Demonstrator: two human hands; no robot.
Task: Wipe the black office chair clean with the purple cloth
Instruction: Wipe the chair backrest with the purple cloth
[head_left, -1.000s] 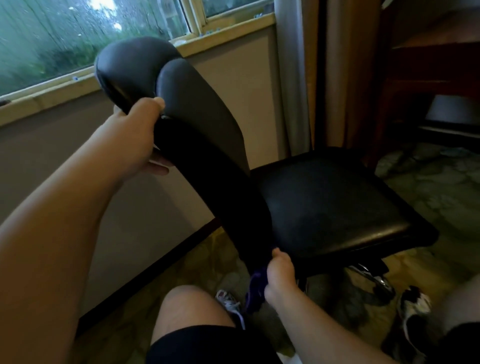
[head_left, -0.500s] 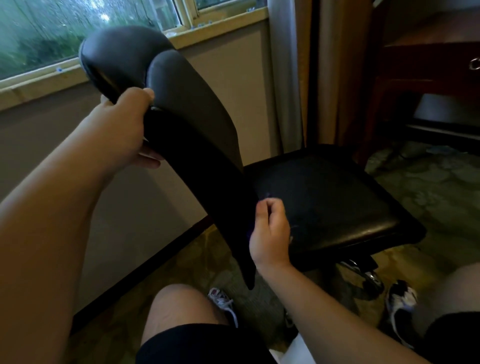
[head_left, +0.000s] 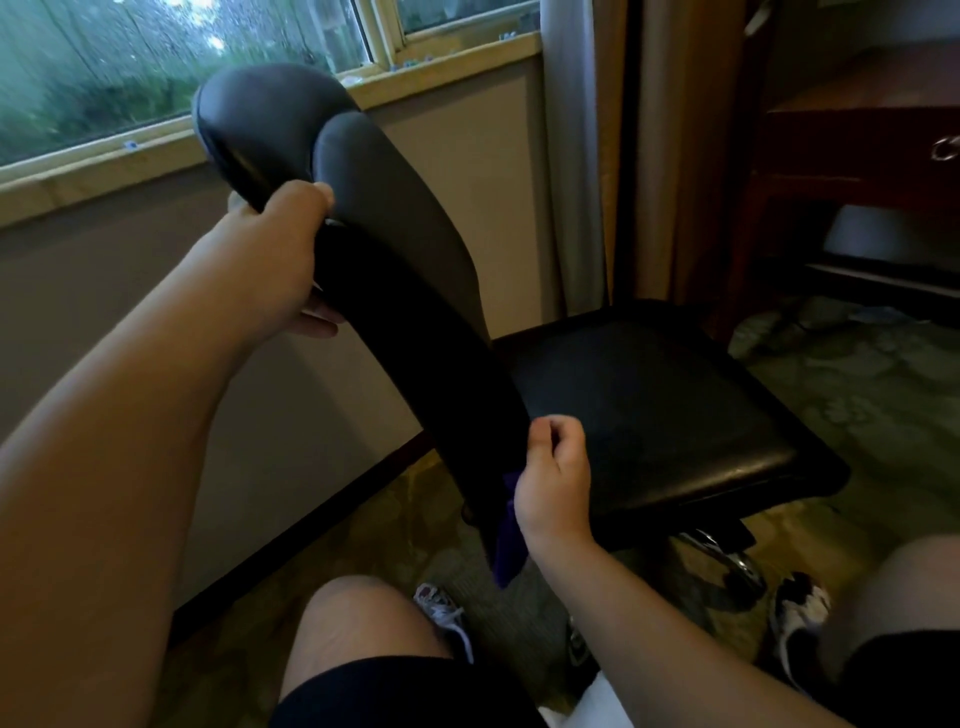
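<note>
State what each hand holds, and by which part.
The left hand grips the black office chair's backrest near its top edge. The right hand pinches the purple cloth by its upper end against the backrest's lower edge.

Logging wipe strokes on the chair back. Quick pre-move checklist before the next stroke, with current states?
1. Left hand steadies the chair backrest near its top: ok.
2. Right hand holds the purple cloth: ok, cloth hangs below the hand.
3. Cloth pressed flat on the backrest: cannot tell, the hand hides the contact.
4. Backrest lower edge reachable by the right hand: ok, hand sits beside it.
5. Seat free of objects: ok.
6. Dirt left on the backrest: cannot tell, surface too dark.
</note>
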